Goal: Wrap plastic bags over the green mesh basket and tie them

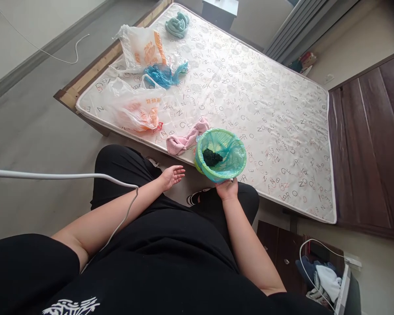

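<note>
Green basket [198, 165]: holding dark clump [212, 157]
Left hand [173, 177]: loosely open, free
Right hand [227, 189]: cupped around basket's near side, fingers partly hidden
Pink cloth [188, 139]: beside basket

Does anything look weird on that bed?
Yes: crumpled plastic bags lie on the sheetless mattress, and the right hand holds a green bin at its edge. That looks odd: beds usually have sheets, not bags or bins.
</note>
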`<state>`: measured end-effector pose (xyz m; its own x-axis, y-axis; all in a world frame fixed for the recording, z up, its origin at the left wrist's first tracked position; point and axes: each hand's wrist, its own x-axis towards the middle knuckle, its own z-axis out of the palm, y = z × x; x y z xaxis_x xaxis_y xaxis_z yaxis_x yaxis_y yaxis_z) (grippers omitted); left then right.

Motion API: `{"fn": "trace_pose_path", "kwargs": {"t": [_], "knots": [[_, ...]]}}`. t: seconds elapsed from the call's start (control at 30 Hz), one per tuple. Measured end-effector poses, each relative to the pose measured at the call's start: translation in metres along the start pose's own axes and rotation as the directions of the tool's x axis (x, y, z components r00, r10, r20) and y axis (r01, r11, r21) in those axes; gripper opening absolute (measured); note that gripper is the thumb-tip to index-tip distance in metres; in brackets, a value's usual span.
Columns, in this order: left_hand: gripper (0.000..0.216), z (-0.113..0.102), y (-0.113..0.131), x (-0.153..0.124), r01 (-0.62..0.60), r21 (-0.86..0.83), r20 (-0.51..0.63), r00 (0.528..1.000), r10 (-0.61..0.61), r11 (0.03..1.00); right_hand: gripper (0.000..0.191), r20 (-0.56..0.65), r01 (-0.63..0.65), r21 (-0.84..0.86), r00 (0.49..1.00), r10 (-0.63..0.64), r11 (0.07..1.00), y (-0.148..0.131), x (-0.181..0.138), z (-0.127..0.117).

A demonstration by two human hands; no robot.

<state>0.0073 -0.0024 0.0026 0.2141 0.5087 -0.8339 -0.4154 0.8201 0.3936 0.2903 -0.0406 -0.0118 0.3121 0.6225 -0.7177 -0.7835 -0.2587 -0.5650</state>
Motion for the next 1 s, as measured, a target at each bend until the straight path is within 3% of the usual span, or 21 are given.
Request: {"fn": "trace_pose_path", "kwargs": {"t": [0.17,0.37,0.5,0.57,0.7,0.87,1.0], "knots": [[0.016,-0.001,-0.001,0.001,0.007,0.042,-0.029,1.000,-0.006,0.999,0.060,0.070,0.076,-0.064,0.995,-0.071,0.995,-0.026,-0.003,0.000],[0.013,0.001,-0.003,0.001,0.029,0.097,-0.066,0.998,-0.023,0.995,0.033,0.074,0.094,-0.334,0.995,-0.074,0.938,-0.060,0.006,0.004],[0.013,0.002,-0.005,0.000,0.037,0.113,-0.043,0.999,-0.032,0.993,0.039,-0.071,0.115,-0.420,0.985,-0.159,0.900,-0.061,0.009,0.004],[0.014,0.003,-0.007,0.000,0.022,0.133,-0.037,0.999,-0.017,0.991,0.043,-0.081,0.183,-0.431,0.967,-0.240,0.884,-0.056,0.006,0.002],[0.018,0.003,-0.004,-0.003,-0.128,0.115,-0.011,0.991,0.130,0.985,0.044,0.032,0.310,-0.459,0.942,-0.333,0.833,-0.048,-0.011,-0.005],[0.039,0.001,0.009,-0.007,-0.332,-0.037,0.107,0.937,0.334,0.943,0.042,0.149,0.279,-0.516,0.960,-0.236,0.810,-0.048,-0.029,-0.008],[0.047,-0.001,0.013,-0.004,-0.422,0.029,0.118,0.902,0.416,0.906,0.040,0.177,0.285,-0.562,0.958,-0.224,0.776,-0.050,-0.030,-0.008]]}}
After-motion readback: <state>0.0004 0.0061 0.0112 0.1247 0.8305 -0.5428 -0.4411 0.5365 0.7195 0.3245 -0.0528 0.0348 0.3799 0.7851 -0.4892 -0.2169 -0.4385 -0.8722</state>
